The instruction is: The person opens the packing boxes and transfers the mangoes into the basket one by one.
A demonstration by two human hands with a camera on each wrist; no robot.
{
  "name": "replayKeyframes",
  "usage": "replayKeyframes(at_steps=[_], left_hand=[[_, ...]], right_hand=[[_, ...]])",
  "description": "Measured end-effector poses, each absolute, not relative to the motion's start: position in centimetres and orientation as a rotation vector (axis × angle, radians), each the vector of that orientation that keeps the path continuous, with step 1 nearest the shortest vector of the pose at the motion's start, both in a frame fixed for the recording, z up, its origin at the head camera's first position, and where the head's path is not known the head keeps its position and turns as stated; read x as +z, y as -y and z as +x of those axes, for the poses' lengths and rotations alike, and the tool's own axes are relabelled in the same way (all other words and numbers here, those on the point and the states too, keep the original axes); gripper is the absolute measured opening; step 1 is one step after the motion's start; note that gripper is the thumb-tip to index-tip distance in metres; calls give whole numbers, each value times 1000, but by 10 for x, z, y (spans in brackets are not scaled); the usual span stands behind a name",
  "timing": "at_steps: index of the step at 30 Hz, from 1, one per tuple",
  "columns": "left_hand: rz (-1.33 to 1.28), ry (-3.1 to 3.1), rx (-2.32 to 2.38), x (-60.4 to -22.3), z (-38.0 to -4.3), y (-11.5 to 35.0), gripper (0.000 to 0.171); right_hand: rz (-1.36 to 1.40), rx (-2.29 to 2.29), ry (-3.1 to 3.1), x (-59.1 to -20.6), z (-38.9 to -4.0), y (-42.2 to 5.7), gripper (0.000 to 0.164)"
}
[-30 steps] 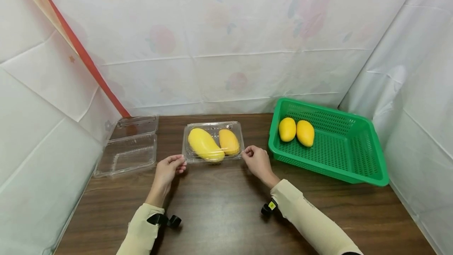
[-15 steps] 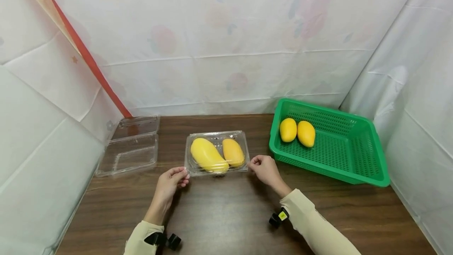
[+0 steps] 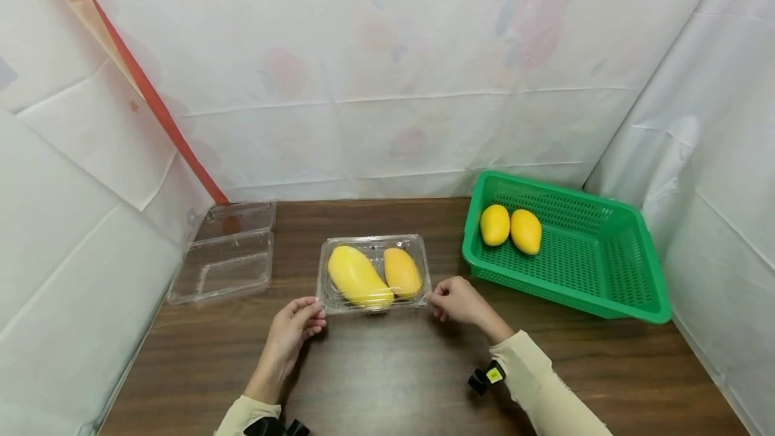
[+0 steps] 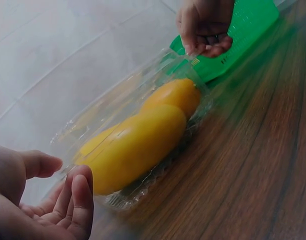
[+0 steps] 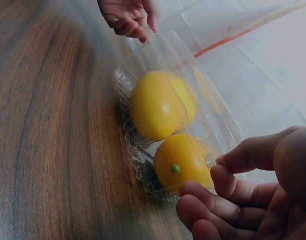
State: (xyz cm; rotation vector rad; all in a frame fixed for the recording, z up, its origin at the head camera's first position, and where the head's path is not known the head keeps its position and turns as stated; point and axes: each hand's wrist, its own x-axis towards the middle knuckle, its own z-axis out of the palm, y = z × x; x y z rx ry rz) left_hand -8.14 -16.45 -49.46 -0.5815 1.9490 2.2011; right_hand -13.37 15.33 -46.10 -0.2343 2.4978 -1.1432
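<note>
In the head view, a clear plastic clamshell container [image 3: 373, 239] sits mid-table with its lid lying over two mangoes. A large, long yellow mango [image 3: 357, 278] fills its left part; a smaller orange-yellow mango [image 3: 402, 273] is at the right. My left hand [image 3: 292, 332] pinches the near left corner of the clamshell between thumb and fingers. At the near right corner, my right hand [image 3: 461, 300] pinches the rim likewise. The right wrist view shows the green stem end of the smaller mango [image 5: 179, 162] through the plastic.
A green plastic basket [image 3: 575, 305] stands at the right, holding two more mangoes [image 3: 510, 229] in its left end. At the back left lies another clear clamshell [image 3: 233, 268], spread open. White patterned cloth [image 3: 387, 86] walls in the wooden table [image 3: 375, 382] at the back and sides.
Both hands have drawn the clamshell with its mangoes toward me and slightly right across the table. The head view has also shifted a little.
</note>
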Motion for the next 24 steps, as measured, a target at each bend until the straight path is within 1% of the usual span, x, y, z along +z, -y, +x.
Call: replayKeyframes(at_steps=[12, 15, 21, 24], left_hand=[[-547, -1911, 2232, -496, -76, 156, 30], [-545, -1904, 2240, -497, -74, 152, 27], [-562, -1858, 2238, -501, -69, 137, 14], [-531, -1859, 2178, -503, -68, 127, 18]], right_hand=[[-279, -1211, -2430, -466, -135, -154, 26], [-294, -1218, -2442, -466, -134, -153, 26], [-298, -1202, -2476, -464, -133, -152, 27], [-299, -1173, -2506, -464, -134, -150, 27]])
